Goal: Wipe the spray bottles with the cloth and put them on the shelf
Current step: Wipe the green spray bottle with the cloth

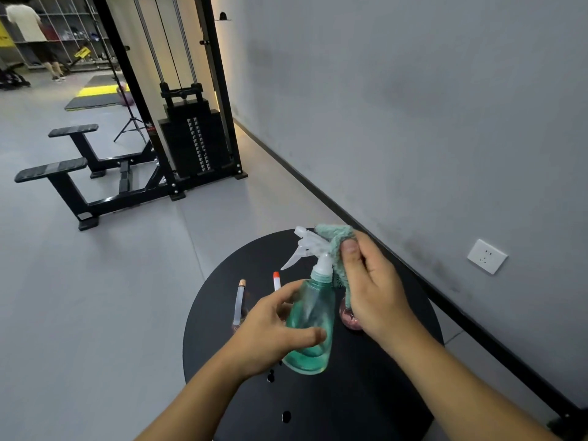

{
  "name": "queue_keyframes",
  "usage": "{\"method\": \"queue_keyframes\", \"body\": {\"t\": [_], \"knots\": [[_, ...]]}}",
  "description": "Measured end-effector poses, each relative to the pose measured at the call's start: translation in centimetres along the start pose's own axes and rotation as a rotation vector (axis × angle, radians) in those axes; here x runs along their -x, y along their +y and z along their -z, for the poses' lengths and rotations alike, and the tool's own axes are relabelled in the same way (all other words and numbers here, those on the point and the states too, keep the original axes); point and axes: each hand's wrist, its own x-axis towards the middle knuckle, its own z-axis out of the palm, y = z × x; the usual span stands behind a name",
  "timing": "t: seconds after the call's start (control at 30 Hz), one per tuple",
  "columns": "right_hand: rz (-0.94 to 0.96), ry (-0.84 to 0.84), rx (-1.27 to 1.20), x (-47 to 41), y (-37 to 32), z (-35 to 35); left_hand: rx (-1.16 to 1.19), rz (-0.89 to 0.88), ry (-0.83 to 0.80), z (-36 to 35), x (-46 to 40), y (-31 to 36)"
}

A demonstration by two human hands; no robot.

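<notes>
Left hand (273,332) nearest: fingers curled round the body of the green bottle (310,326), holding it tilted above the black worktop (366,393). Right hand (372,291) pinches the cloth (337,246) against the spray head. Judgement: wiping step, head first. Best to keep the bottle steady, turn it under the cloth, work down the neck. Two thin sprayers lie beside. Shelf not visible.
</notes>
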Motion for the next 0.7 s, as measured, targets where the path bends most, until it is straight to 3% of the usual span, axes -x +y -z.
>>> {"method": "queue_keyframes", "body": {"t": [0.23, 0.37, 0.57, 0.7], "knots": [[0.067, -0.176, 0.376, -0.6, 0.8, 0.3, 0.025, 0.031, -0.072, -0.2, 0.1, 0.2], [0.138, -0.19, 0.487, -0.4, 1.2, 0.3, -0.006, 0.029, -0.103, -0.4, 0.1, 0.2], [0.064, -0.094, 0.467, -0.7, 1.3, 0.9, -0.01, 0.038, -0.086, -0.4, 0.2, 0.2], [0.099, -0.174, 0.543, 0.1, 1.2, -0.5, -0.055, 0.034, -0.091, -0.7, 0.4, 0.2]]}}
